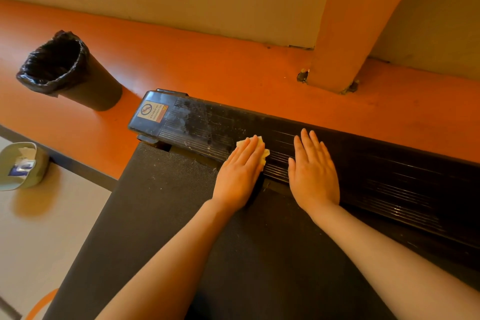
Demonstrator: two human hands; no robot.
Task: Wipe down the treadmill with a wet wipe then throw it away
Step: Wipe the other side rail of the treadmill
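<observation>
The treadmill's black ribbed side rail runs from centre left to the right edge, with the dark belt below it. My left hand lies flat with straight fingers, pressing a pale crumpled wet wipe onto the rail; the wipe shows only at the fingertips. My right hand rests flat and open on the rail just to the right, holding nothing. Dusty white specks cover the rail section to the left of the wipe.
A black bin with a black liner stands on the orange floor at upper left. A green tub of wipes sits at the left edge. An orange post base is bolted to the floor beyond the rail. A warning sticker marks the rail's end cap.
</observation>
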